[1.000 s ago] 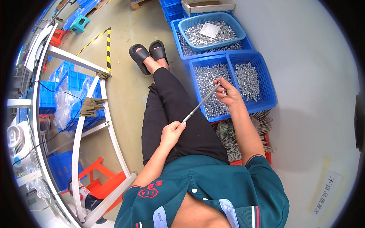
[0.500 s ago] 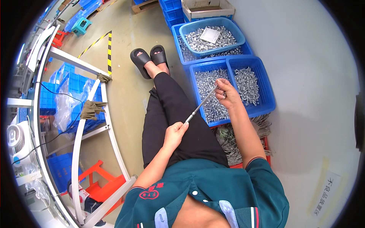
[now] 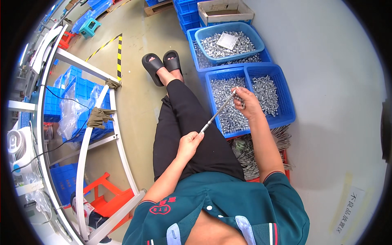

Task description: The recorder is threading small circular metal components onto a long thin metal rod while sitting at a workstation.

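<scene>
A long, thin grey metal rod slants across my lap, with a brighter sleeve-like section near its lower end. My left hand is closed round that lower end, above my thigh. At the upper end, the fingertips of my right hand pinch the tip of the rod. Small shiny metal pieces show at the curled fingers of that hand. Below the right hand is a blue divided bin with small silvery metal parts in both compartments. Beside my right forearm lies a heap of long thin metal rods in a red container.
A light-blue basket of metal parts with a paper slip stands in another blue bin farther off. Beyond it is an open carton. A white metal frame and a red stool stand at left; a pale wall borders the right.
My right hand has shifted very slightly, still pinching the rod's upper end. The left hand keeps its hold on the lower end. The whole view has shifted a little.
</scene>
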`<state>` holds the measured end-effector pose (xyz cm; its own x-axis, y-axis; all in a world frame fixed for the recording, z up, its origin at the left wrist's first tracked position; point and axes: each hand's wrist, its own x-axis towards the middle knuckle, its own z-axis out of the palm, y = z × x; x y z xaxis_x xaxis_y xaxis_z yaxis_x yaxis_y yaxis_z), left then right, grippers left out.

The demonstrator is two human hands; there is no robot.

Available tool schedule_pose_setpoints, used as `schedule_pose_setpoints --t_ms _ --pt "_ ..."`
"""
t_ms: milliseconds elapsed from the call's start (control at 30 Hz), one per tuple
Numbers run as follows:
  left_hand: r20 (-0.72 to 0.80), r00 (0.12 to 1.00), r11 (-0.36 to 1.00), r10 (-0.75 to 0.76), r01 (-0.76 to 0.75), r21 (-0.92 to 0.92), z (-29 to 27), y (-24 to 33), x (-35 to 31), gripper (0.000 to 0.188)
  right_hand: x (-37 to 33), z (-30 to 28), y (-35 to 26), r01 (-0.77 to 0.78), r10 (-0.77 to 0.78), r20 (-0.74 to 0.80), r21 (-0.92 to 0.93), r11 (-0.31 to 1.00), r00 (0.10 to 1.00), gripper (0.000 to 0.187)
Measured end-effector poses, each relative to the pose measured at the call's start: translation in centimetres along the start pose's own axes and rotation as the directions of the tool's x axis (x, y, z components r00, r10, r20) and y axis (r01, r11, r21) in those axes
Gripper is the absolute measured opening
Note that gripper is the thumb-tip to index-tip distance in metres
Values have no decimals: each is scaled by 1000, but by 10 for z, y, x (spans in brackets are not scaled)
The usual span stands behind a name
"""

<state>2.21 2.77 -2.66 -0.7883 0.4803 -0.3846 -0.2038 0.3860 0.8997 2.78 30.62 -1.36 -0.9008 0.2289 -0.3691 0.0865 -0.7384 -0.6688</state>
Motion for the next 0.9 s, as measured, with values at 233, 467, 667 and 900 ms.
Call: schedule_pose_setpoints --t_ms 233,467,667,900 --pt "4 1000 1000 4 -4 -17 7 13 13 41 -10 17 6 -164 177 20 -283 945 984 20" --pt "62 998 992 -10 18 -123 18 28 32 40 -18 12 14 -275 341 106 -395 876 934 18" --pt "71 997 976 2 14 -218 8 18 21 40 -3 -15 25 -233 270 -115 257 938 956 25" --pt "26 999 981 -42 46 -190 -4 10 1 41 4 -33 40 -285 337 -124 318 904 933 26"
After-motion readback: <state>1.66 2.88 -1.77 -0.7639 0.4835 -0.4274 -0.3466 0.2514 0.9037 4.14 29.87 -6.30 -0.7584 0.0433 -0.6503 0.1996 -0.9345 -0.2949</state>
